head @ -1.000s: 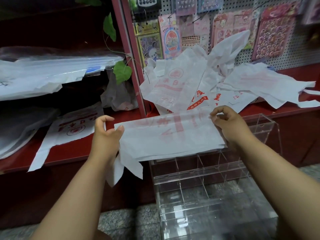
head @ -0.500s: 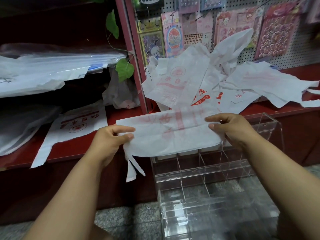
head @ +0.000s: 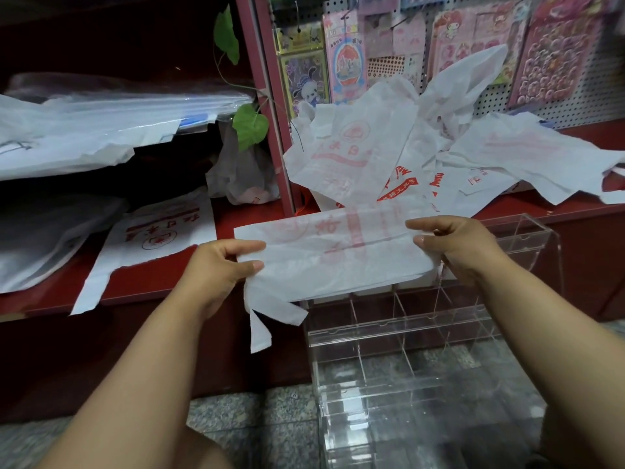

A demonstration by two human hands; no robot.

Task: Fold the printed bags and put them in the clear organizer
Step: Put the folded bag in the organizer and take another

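Note:
A white bag with red print (head: 338, 255), folded into a long strip, is stretched between my hands above the clear organizer (head: 399, 336). My left hand (head: 216, 269) pinches its left end, where two handle strips dangle. My right hand (head: 460, 248) pinches its right end. The organizer stands on the floor against the red counter, its compartments divided by clear walls. A loose heap of more printed bags (head: 389, 164) lies on the counter behind it. Another printed bag (head: 148, 238) lies flat on the counter to the left.
The red counter (head: 162, 289) runs across the view at hand height. Stacked plastic sheets (head: 84, 133) fill the left shelves. A pegboard with sticker packs (head: 456, 49) hangs at the back right. Green vine leaves (head: 250, 126) hang by a red post. Grey stone floor lies below.
The folded bag has come lower and flatter over the organizer. My left hand turned from gripping the end upright to pinching it from the side, and the handle strips now dangle below.

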